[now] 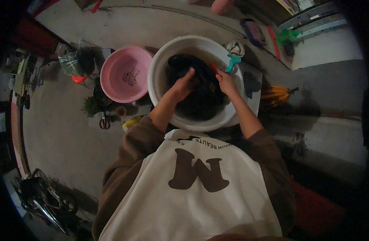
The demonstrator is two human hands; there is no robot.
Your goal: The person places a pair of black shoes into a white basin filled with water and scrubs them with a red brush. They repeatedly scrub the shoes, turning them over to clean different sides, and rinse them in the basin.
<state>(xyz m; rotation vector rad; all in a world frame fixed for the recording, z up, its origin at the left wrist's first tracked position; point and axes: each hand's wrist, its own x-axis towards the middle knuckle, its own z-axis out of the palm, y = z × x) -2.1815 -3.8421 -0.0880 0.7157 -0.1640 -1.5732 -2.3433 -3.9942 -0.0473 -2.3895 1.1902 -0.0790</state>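
Note:
A large white basin (pixel 160 105) holds murky water and a dark mass (pixel 199 102), perhaps dark cloth, too dim to name. My left hand (pixel 184 86) rests on the dark mass with its thumb raised; its fingers are partly lost in shadow, so its grip is unclear. Over the basin's right side, my right hand (pixel 226 82) is closed on a red handle (pixel 214 67); the tool's far end is hidden in the dark. A teal plastic object (pixel 233 61) hangs on the basin's right rim, beside a bunched striped cloth (pixel 235 48).
Left of the white basin stands a pink basin (pixel 112 78) with dark specks inside. Red-handled scissors (pixel 104 123), a small cup (pixel 121 111) and a plastic bag (pixel 70 63) lie farther left. A dark glove (pixel 251 84) and an orange-yellow bundle (pixel 276 95) are at the right.

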